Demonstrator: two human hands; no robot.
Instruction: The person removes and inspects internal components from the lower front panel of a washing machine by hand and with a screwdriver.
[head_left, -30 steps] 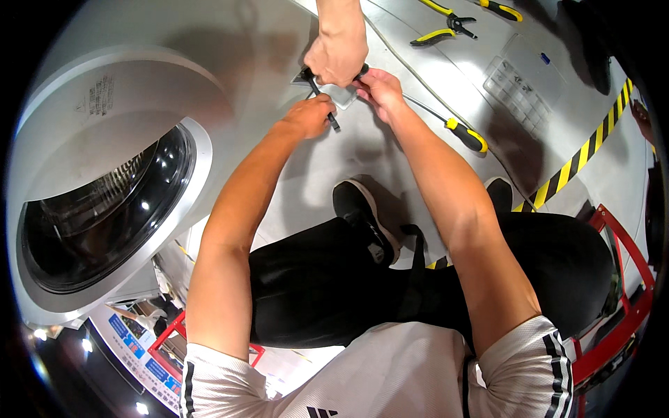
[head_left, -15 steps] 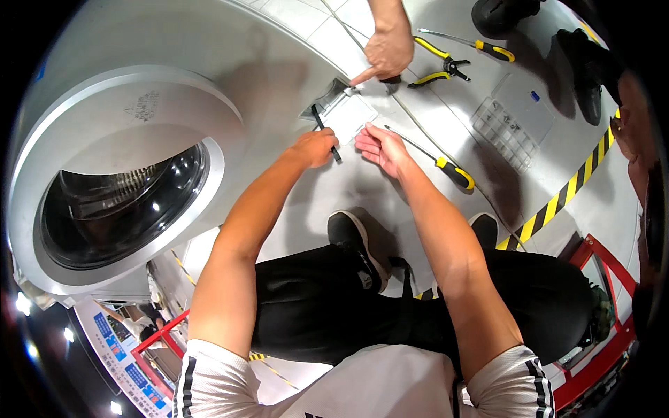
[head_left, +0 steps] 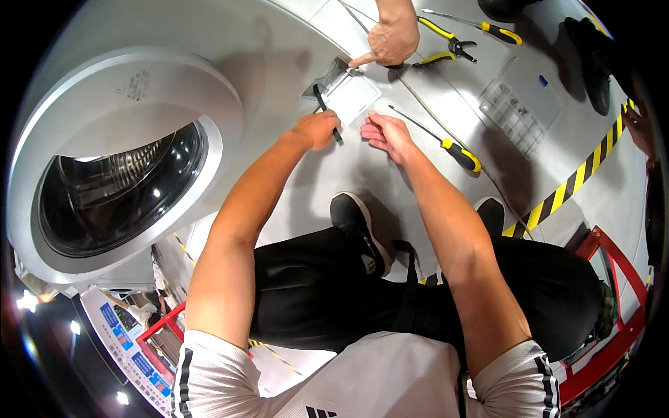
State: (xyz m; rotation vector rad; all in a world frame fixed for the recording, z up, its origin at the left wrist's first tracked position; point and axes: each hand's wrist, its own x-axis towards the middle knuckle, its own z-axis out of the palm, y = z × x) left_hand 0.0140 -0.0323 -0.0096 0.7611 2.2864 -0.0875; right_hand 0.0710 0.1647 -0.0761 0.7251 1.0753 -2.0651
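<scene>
A washing machine (head_left: pixel 268 104) with a round door (head_left: pixel 125 167) stands at the left. Low on its front, a recess (head_left: pixel 333 75) lies uncovered beside a white hinged flap (head_left: pixel 355 97). My left hand (head_left: pixel 317 130) is closed on a thin black tube-like strip (head_left: pixel 336 134), whose upper end reaches the recess and crosses the flap's left side. My right hand (head_left: pixel 387 136) is just below the flap's right edge, palm turned up, fingers loosely bent and apart; I see nothing in it. Another person's hand (head_left: pixel 391 40) points with one finger at the flap's upper corner.
Right of my hand lies a yellow-black screwdriver (head_left: pixel 460 155). Farther off are wire strippers (head_left: pixel 453 50), a second screwdriver (head_left: pixel 500 33) and a clear compartment box (head_left: pixel 514 115). A cable (head_left: pixel 425 108) crosses the tiled floor. Striped tape (head_left: pixel 568 188) and a red frame (head_left: pixel 617 261) stand right.
The whole view has shifted slightly. My left hand keeps its grip on the black strip, and my right hand stays near the flap. The other person's finger still points at the flap's corner.
</scene>
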